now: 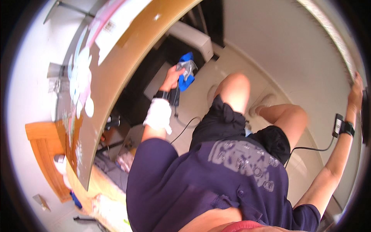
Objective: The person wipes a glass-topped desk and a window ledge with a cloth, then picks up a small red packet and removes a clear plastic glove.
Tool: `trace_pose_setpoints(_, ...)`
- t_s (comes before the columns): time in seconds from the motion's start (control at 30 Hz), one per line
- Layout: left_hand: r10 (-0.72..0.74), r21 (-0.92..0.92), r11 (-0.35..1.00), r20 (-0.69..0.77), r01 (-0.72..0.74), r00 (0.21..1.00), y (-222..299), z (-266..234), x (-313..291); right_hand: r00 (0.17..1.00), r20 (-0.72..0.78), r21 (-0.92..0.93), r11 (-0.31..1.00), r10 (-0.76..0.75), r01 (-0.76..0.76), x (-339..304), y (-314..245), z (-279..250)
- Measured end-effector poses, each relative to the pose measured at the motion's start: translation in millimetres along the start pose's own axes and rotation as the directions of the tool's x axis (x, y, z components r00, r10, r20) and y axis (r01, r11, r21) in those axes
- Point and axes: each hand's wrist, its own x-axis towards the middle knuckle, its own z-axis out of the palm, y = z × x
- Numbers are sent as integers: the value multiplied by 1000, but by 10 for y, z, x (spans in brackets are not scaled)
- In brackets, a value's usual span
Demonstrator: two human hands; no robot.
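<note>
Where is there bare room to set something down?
Bare floor lies between the white box, the pale wall and the left knee; a narrower strip runs between the right knee and that wall, under a cable. It's crowded left of the body: the left hand holds a blue bundle, with another cable looping nearby.

Crinkled, glossy clear plastic [188, 69] catches the light over a blue, cloth-like item [186, 83] in the left hand [172, 76], while soft, rumpled white cloth [158, 112] wraps the forearm. Shiny dots stud the chest patch [232, 156] of a matt, dark fabric shirt [166, 181]. A tall brown panel [123, 50] gleams, smooth and reflective, near an orange-brown board [48, 162] resembling smooth wood.
</note>
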Motion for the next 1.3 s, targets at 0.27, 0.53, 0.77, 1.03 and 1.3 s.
trace_pose_setpoints(0.27, 773, 222, 438, 402, -871, 491, 1503, 1793, -570, 986, 7, 39, 985, 166, -166, -84, -881, -352)
trace_pose_setpoints(0.53, 795, 694, -319, 567, -645, 217, 2533, 2912, 444, 982, -123, 140, 982, 142, -124, -76, -974, -523)
trace_pose_setpoints(0.77, 671, 449, -423, 739, -787, 61, 2155, 3936, 430, 975, -183, 143, 985, 124, -98, -96, -942, -559)
trace_pose_setpoints(1.03, 661, 507, -148, 690, -849, 296, 2340, 4035, 337, 977, -86, 237, 956, 196, -171, -89, -983, -584)
trace_pose_setpoints(1.3, 640, 429, -339, 758, -837, 129, 2191, 3922, 325, 981, -54, 268, 949, 188, -167, -87, -1021, -629)
